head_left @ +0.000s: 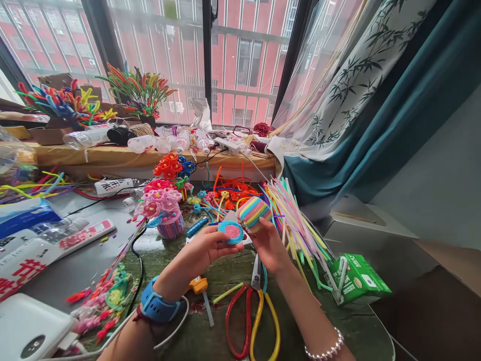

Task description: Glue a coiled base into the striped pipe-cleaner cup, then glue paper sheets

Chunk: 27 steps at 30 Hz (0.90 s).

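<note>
Between the fingers of my left hand [205,248] is a flat coiled disc [231,231], pink in the middle with a blue rim. My right hand [269,248] grips a small rounded cup shape [252,213] striped in pink, yellow, blue and orange. The two pieces are side by side, very close, above the dark green table; whether they touch I cannot tell. Below my hands lie scissors [256,296] with one red and one yellow handle. A glue gun [199,286] with an orange tip lies by my left wrist.
A pot of pipe-cleaner flowers [171,223] stands left of my hands. Pastel pipe cleaners [296,220] fan out on the right beside a green milk carton [363,278]. A white power bank [33,328] sits front left. Bottles [182,140] line the windowsill.
</note>
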Tool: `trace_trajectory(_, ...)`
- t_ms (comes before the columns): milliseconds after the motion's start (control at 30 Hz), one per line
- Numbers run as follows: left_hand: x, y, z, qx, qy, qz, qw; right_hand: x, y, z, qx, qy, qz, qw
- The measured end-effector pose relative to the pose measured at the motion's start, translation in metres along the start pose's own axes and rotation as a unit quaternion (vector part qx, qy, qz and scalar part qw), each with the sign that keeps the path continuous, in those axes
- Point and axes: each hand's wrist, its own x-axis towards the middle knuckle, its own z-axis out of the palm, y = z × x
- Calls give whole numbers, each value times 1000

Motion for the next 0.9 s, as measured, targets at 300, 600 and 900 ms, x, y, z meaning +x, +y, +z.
trace_trajectory(300,-6,-3,-6,52,-109,22,992,-1,1,-1,35,9,110,993)
trace_trajectory(600,5,-16,-5,188,18,144,971,-8,-2,6,38,-35,182,982)
trace_trajectory(900,3,-13,-10,416,177,269,850,-8,-4,6,43,-56,229,971)
